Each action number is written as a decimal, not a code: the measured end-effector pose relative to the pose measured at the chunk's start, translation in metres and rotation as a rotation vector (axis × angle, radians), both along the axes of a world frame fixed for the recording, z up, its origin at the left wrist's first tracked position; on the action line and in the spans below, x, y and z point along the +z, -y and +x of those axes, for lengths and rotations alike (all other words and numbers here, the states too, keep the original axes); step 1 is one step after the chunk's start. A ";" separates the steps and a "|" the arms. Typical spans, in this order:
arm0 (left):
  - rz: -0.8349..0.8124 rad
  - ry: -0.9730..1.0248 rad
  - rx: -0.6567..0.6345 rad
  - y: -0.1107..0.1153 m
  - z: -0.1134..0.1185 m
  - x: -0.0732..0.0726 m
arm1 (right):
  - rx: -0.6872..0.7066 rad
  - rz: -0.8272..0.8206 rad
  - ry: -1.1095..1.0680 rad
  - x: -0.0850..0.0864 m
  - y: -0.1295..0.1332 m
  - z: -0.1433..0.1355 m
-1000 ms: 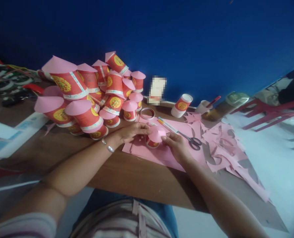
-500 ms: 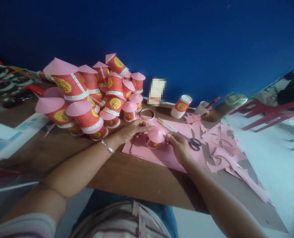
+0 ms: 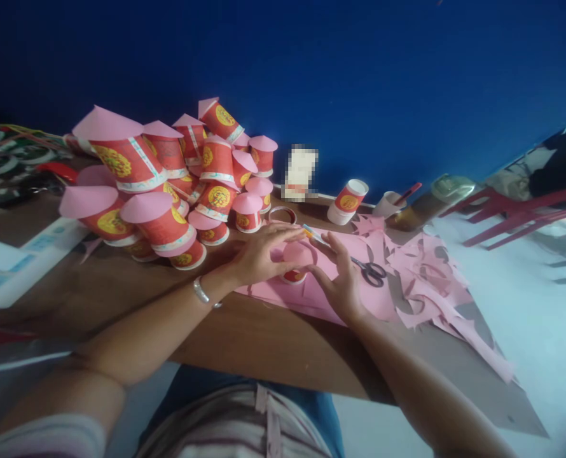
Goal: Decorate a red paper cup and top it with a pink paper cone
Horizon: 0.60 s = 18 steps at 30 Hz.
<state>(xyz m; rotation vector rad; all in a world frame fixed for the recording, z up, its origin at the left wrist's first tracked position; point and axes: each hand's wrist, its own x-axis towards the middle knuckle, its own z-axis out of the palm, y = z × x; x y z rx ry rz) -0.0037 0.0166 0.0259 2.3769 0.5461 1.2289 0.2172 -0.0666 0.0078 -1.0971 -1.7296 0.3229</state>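
Observation:
A small red paper cup with a pink paper cone [image 3: 295, 253] on top stands upright on a pink paper sheet [image 3: 264, 291]. My left hand [image 3: 261, 254] is at its left side, fingers stretched past the back of the cone and thumb at the front. On the other side is my right hand [image 3: 340, 280], its fingers apart and its thumb close to the cone's front edge. Whether either thumb presses on the cone, I cannot tell. Black-handled scissors [image 3: 372, 273] and a pen [image 3: 311, 234] lie just behind and right of the cup, partly hidden by my right hand.
Several cone-topped red cups [image 3: 154, 219] are piled at the left. Behind stand a tape roll [image 3: 283, 215], stacked cups [image 3: 347, 202], a white cup [image 3: 388, 205] holding a red pen, and a bottle [image 3: 421, 203]. Pink scraps [image 3: 430, 280] cover the table's right side. A power strip [image 3: 30, 261] lies left.
Both hands have gone from pinched fingers at the cone's sides to spread fingers cupped around it. My left hand now covers more of it. The view has shifted slightly.

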 end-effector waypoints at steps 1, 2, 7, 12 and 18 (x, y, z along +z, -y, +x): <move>0.036 -0.007 0.006 -0.001 0.000 -0.001 | -0.011 0.004 0.024 0.001 0.000 0.000; 0.065 -0.007 0.016 -0.001 0.000 -0.001 | -0.024 0.009 0.049 0.002 0.000 0.000; 0.104 -0.038 0.044 -0.003 -0.002 -0.005 | -0.067 0.084 0.176 0.006 -0.001 0.000; 0.037 -0.047 0.034 -0.003 -0.002 -0.006 | -0.075 0.103 0.206 0.004 -0.002 0.001; -0.135 -0.066 0.049 -0.001 -0.002 0.002 | -0.066 0.041 0.153 0.007 0.000 0.000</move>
